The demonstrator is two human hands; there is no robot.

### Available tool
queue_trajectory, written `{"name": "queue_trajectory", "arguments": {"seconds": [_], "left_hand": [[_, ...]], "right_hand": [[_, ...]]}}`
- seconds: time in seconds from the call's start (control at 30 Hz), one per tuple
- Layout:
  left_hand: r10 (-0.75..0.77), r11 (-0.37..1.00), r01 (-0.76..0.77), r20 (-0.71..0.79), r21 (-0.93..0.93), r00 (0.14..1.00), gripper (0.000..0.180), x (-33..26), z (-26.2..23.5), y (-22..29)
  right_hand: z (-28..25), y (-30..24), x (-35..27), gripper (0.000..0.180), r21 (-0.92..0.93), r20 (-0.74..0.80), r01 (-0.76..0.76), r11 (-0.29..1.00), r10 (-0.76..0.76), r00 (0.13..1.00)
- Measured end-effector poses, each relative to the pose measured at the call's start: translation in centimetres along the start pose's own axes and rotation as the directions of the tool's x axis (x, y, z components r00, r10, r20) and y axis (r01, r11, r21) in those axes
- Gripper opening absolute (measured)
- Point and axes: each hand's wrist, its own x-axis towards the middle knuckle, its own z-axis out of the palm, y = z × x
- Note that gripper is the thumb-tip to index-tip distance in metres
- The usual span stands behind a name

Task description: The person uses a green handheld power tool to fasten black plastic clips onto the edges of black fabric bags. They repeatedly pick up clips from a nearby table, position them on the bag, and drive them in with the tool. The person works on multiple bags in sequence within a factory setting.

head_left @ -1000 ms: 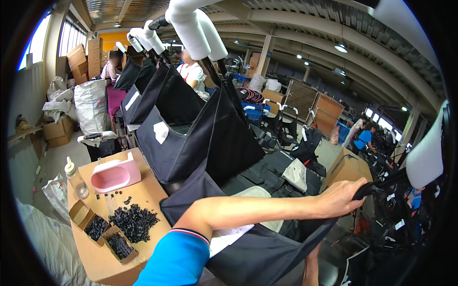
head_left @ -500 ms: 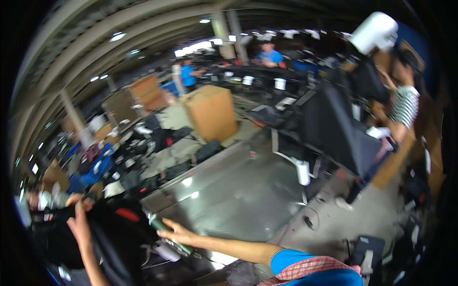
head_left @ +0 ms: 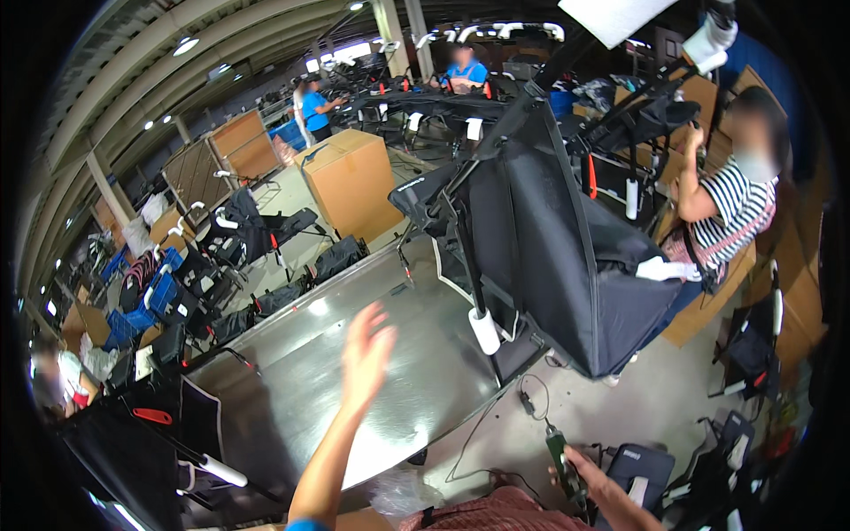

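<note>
My left hand (head_left: 366,354) is raised over the shiny metal table (head_left: 425,354), its fingers apart and nothing in it. Low on the right, my right hand (head_left: 591,482) is wrapped round a slim dark green electric screwdriver (head_left: 563,451) with a thin cord (head_left: 526,400) at its top end. Beyond my left hand, at the table's right end, stands a large black fabric body on a tubular frame (head_left: 544,230), one tube wrapped in white (head_left: 484,332). Another black fabric frame (head_left: 128,451) with a red part lies at the table's near left end.
A co-worker in a striped shirt (head_left: 735,212) stands at the right, handling a black frame. A large cardboard box (head_left: 351,186) stands past the table's far edge. Several black frames (head_left: 257,221) crowd the floor beyond. Clear plastic film (head_left: 398,491) lies by the near edge.
My left hand has left the black fabric frame at the left and moved right over the table. My right hand has carried the electric screwdriver from the table's left to the lower right. The view has turned.
</note>
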Motion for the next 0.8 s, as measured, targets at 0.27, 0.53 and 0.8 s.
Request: {"name": "queue_trajectory", "arguments": {"seconds": [0.27, 0.53, 0.8], "left_hand": [[-0.016, 0.841, 0.034, 0.038, -0.540, 0.999, 0.023, 15.5, 18.0, -0.5], [-0.064, 0.900, -0.088, -0.331, -0.426, 0.941, 0.010, 11.7, 5.7, -4.1], [-0.118, 0.990, 0.062, -0.498, -0.127, 0.859, 0.015, -4.8, -17.1, -3.4]], "right_hand": [[3.6, -1.3, -5.1, 0.029, -0.009, -0.140, 0.019, 1.000, -0.020, 0.990], [5.4, -3.6, -4.6, 0.028, -0.170, 0.083, -0.016, 0.985, 0.030, 0.996], [9.7, -1.9, -6.1, 0.035, -0.489, 0.325, 0.179, 0.854, -0.012, 0.945]]}}
